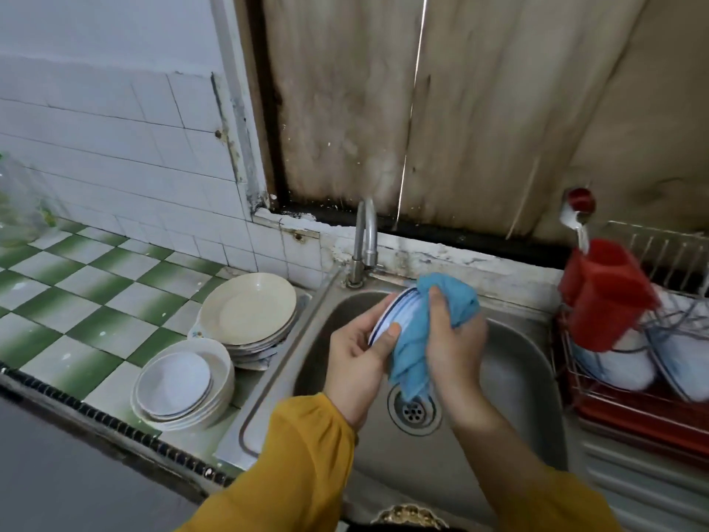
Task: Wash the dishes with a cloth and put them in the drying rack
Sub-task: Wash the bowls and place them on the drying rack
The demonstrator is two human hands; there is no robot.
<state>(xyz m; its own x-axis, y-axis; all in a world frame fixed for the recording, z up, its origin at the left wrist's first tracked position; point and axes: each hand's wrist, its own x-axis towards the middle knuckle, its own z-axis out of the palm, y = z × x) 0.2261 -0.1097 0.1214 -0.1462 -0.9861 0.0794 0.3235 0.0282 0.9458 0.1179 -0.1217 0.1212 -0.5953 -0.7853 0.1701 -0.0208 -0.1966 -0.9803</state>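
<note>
Holding a blue-rimmed dish on edge above the sink, your left hand curls around its near rim, thumb pressed on the face. Your right hand grips a blue cloth bunched against the dish's right side, fingers closed round the fabric. The cloth's tail hangs toward the drain. The tap stands at the basin's 12 o'clock. At 9 o'clock, on the green-checked counter, sit stacked plates and, nearer you, stacked bowls. At 3 o'clock the rack holds white dishes, a red cup and a spoon.
</note>
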